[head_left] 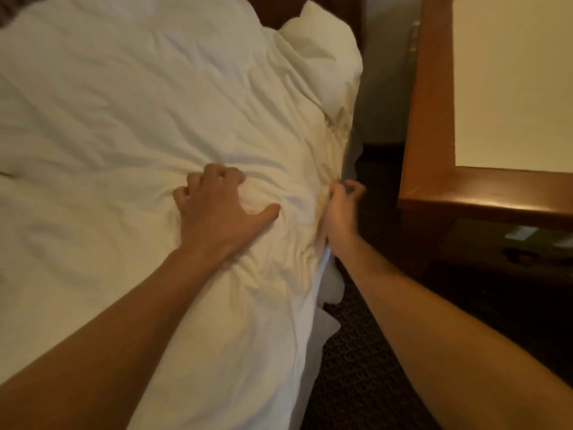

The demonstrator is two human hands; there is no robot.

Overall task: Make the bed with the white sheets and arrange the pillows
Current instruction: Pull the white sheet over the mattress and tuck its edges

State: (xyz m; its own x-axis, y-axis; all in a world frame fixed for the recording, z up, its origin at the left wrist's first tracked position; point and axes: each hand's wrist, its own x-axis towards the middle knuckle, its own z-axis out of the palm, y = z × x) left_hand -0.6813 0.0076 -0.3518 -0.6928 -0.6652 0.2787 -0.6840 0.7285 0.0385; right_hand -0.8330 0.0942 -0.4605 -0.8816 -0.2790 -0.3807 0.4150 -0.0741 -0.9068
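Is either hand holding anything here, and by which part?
Both hold the white sheet: the left hand grips a bunch of fabric on top, near the edge; the right hand pinches the side edge.

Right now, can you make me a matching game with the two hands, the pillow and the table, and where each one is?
Things:
1 left hand
2 right hand
3 pillow
4 table

Places:
A at the far end of the sheet
B on top of the sheet, bunching it
C off to the right, past the carpet
D at the sheet's side edge, pinching it

Pairs: 1-B, 2-D, 3-A, 4-C
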